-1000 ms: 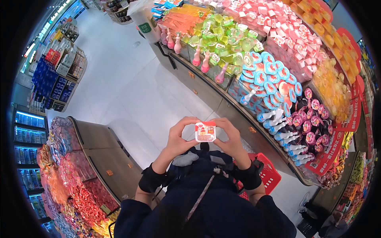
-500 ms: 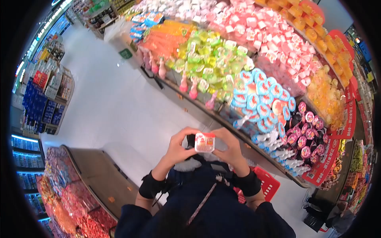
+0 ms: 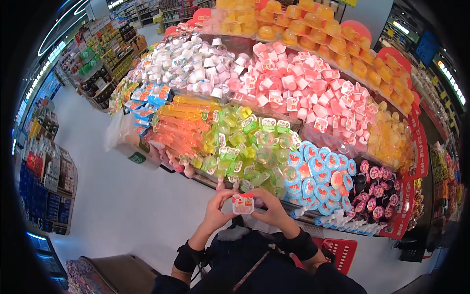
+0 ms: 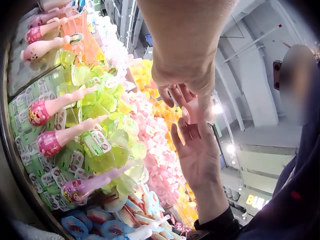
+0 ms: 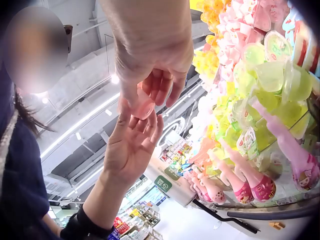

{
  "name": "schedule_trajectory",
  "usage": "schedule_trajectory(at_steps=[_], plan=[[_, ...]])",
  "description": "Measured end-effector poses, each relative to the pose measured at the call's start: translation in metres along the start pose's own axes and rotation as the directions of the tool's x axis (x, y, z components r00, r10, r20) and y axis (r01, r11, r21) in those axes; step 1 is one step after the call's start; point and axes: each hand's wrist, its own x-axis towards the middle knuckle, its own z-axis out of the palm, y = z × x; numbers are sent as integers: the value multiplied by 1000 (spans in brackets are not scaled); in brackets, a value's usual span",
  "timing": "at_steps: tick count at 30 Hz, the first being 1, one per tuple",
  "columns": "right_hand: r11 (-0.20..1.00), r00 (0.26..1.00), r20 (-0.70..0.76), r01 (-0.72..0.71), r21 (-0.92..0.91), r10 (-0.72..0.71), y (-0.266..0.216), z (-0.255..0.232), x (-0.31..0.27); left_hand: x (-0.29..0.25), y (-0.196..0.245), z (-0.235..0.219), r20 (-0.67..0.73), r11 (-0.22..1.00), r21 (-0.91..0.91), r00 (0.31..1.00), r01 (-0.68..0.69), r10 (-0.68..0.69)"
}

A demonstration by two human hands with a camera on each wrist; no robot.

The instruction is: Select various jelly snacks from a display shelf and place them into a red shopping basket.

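Between my two hands is a small pink jelly cup (image 3: 243, 204), its printed red-and-white lid facing up toward the head camera. My left hand (image 3: 215, 213) pinches its left side with thumb and fingers, while my right hand (image 3: 272, 208) pinches the right side the same way. In the left wrist view the cup's pink body (image 4: 191, 112) shows between the fingers of both hands. From the right wrist the rounded pink cup (image 5: 143, 106) is partly covered by fingers. Just beyond the hands lie heaped green jelly cups (image 3: 245, 147).
A sloping display holds pink jelly cups (image 3: 306, 93), white cups (image 3: 200, 63), orange cups (image 3: 313, 29) and blue-lidded packs (image 3: 318, 171). Bottle-shaped pink items (image 4: 55, 107) line its front edge. A red basket (image 3: 341, 255) is at my right. A brown bin (image 3: 120, 274) stands lower left.
The head view has tilted up and turned, bringing more of the jelly display into sight and the brown bin lower. Both hands keep the jelly cup between them.
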Motion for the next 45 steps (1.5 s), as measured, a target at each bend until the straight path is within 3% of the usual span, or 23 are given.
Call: schedule_trajectory(at_steps=[4, 6, 7, 10, 14, 19, 22, 23, 28, 29, 32, 34, 35, 38, 43, 45], plan=[[995, 993, -64, -97, -25, 95, 11, 0, 24, 30, -2, -18, 53, 998, 62, 998, 18, -22], [982, 973, -138, -187, -10, 184, 18, -6, 34, 45, 4, -22, 63, 991, 96, 993, 93, -99], [984, 978, -166, -141, -104, 123, 20, -13, 41, 50, 4, -27, 61, 970, 217, 990, 109, -125], [980, 953, -282, -150, -128, 109, 45, -32, 52, 54, -9, -40, 3, 974, 185, 991, 133, -136], [988, 922, -384, -91, -122, 38, 41, -69, 87, 58, -28, -65, -61, 972, 196, 991, 127, -117], [942, 890, -453, -101, -321, -59, 48, -117, 113, 64, -32, -78, -81, 967, 206, 988, 148, -134], [961, 846, -533, -165, -222, 22, 44, -141, 121, 66, -32, -82, -87, 968, 204, 987, 149, -133], [927, 851, -513, -99, -362, -109, 42, -151, 125, 66, -32, -83, -91, 968, 205, 988, 141, -125], [879, 779, -591, -115, -463, -210, 44, -208, 149, 71, -38, -96, -118, 975, 168, 985, 146, -128], [867, 757, -632, -194, -459, -165, 53, -225, 156, 71, -39, -97, -128, 977, 160, 984, 142, -122], [829, 734, -652, -237, -506, -188, 57, -267, 176, 72, -41, -94, -121, 972, 166, 982, 165, -146], [676, 753, -619, -338, -655, -224, 65, -294, 190, 73, -41, -94, -115, 971, 172, 982, 168, -150], [676, 752, -621, -339, -654, -223, 68, -304, 196, 74, -40, -92, -114, 970, 174, 982, 171, -153], [605, 754, -622, -399, -689, -211, 70, -318, 209, 75, -37, -89, -101, 967, 177, 980, 185, -169], [445, 748, -660, -569, -692, -70, 88, -329, 215, 77, -35, -91, -81, 965, 192, 983, 179, -167], [440, 748, -649, -540, -718, -140, 100, -336, 215, 78, -33, -91, -72, 964, 196, 983, 177, -166]])
